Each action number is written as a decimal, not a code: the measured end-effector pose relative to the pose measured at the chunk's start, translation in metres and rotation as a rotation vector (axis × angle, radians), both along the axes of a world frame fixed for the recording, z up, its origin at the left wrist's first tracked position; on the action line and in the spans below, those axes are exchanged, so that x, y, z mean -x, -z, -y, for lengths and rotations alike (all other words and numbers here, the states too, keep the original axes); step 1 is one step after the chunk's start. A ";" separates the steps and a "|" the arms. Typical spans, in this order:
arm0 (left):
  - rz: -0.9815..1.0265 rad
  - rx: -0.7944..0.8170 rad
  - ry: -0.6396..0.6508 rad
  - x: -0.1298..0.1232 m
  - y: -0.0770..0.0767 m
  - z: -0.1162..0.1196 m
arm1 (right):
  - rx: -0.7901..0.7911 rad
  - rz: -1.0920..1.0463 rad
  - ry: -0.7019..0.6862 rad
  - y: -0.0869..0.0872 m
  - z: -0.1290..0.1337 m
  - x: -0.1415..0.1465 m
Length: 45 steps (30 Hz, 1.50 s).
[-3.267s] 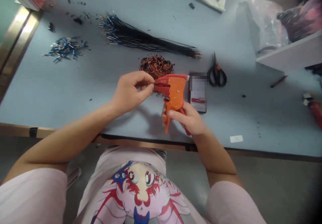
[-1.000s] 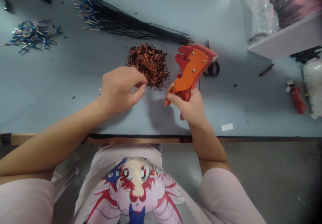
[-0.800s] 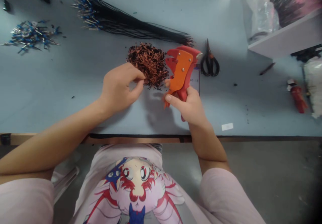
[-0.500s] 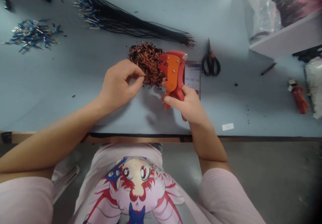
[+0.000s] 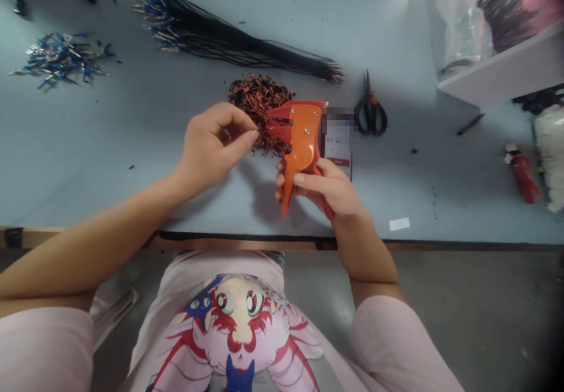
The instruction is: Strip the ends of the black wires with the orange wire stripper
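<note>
- Pale blue tabletop [image 5: 132, 204] under everything, with a bundle of black wires [image 5: 233, 51] and a heap of copper wire scraps [image 5: 259, 95] beyond the hands.
- Right hand [image 5: 328, 189] grip closed round an orange wire stripper [image 5: 299, 139], held upright just beside the heap, over a phone [image 5: 337, 166].
- Left hand [image 5: 214, 148] has its fingertips [image 5: 253, 136] pinched together just beside the stripper's nose; anything between them is too thin to tell.

From my screen I see the wire stripper [image 5: 299, 139] in the right hand [image 5: 324, 189] is orange and red. Beside the left hand [image 5: 215, 145], the copper wire pile [image 5: 259, 95] is reddish brown, on the pale blue worktop [image 5: 88, 145].
</note>
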<state>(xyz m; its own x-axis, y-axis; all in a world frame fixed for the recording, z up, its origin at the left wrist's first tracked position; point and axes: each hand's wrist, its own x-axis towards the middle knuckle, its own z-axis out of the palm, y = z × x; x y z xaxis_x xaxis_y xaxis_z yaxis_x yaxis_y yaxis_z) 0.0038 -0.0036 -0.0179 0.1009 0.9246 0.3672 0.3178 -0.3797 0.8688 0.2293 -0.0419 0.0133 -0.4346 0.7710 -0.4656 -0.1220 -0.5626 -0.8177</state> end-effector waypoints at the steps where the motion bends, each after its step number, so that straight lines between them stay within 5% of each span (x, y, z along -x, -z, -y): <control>1: 0.008 0.003 -0.004 0.000 0.001 0.000 | 0.004 -0.016 -0.011 0.000 0.000 0.000; 23: -0.042 -0.176 0.012 -0.001 -0.003 0.002 | -0.075 -0.057 -0.076 0.002 0.006 0.000; 45: -0.094 -0.141 -0.001 -0.002 -0.004 0.004 | -0.202 0.039 -0.122 0.003 0.006 0.006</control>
